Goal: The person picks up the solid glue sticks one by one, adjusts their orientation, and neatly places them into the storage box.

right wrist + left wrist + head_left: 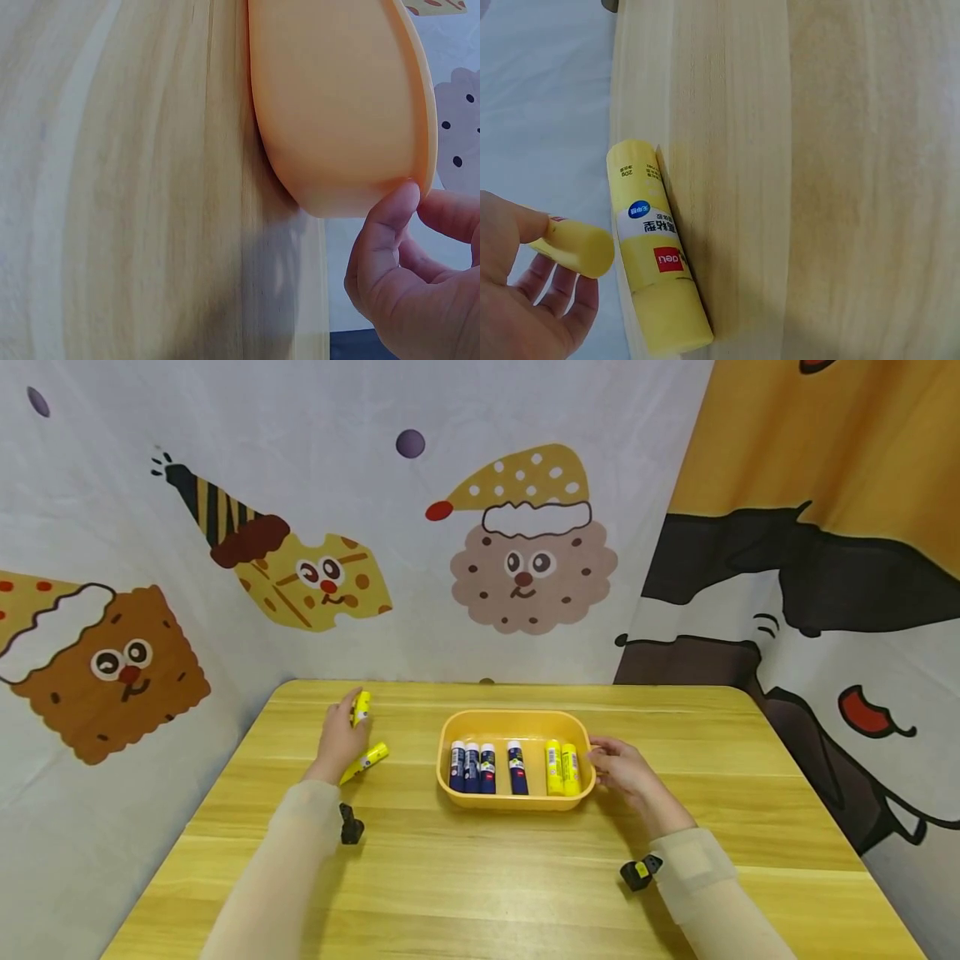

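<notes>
My left hand [341, 742] pinches a yellow glue stick [574, 246] between thumb and fingers at the left side of the table. Beside that hand, a second yellow glue stick [656, 247] with a red and white label lies on the wood. At the right end of a yellow plastic tray [515, 802], my right hand [622, 768] grips the rim between thumb and finger, as the right wrist view shows. Inside the tray are several dark blue glue sticks [471, 768] with white caps, left and middle, and two yellow glue sticks [554, 768] at the right.
The wooden table [480, 877] has rounded far corners. A white cloth backdrop [420, 652] with cartoon figures hangs behind and to both sides. A small black device [350, 825] is by the left wrist and another black device [637, 874] by the right.
</notes>
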